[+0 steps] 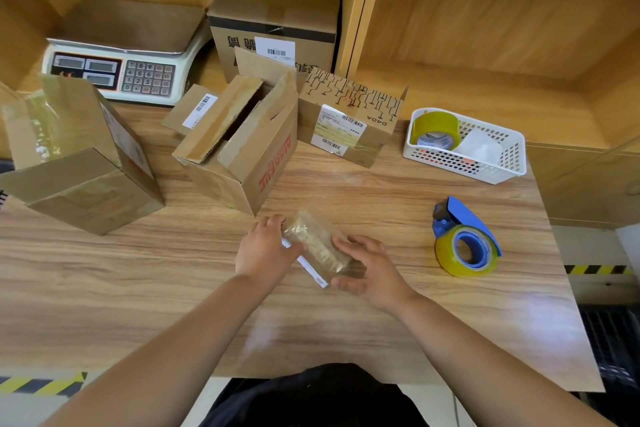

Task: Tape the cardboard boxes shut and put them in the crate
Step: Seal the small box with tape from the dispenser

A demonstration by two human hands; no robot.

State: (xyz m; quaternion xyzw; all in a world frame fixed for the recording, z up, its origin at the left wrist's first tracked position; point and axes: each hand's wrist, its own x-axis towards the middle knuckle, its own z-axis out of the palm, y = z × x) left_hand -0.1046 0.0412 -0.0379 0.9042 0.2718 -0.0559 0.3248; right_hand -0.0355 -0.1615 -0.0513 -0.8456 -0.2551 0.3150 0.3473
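Note:
A small tape-covered cardboard box (317, 244) lies on the wooden table (173, 270) in front of me. My left hand (265, 248) grips its left side, thumb on top. My right hand (372, 269) holds its right end with fingers curled round it. A blue tape dispenser (464, 239) with a yellowish roll rests on the table to the right, apart from both hands. An open box with red print (249, 146) stands behind the small box. Another open box (79, 159) lies tipped at the left. A labelled box (346, 121) sits behind, right of centre.
A white basket (465, 163) with a spare tape roll (436, 130) stands at the right rear. A weighing scale (121, 55) and a larger taped box (277, 21) sit at the back. A dark crate edge (613, 340) shows at the far right below the table.

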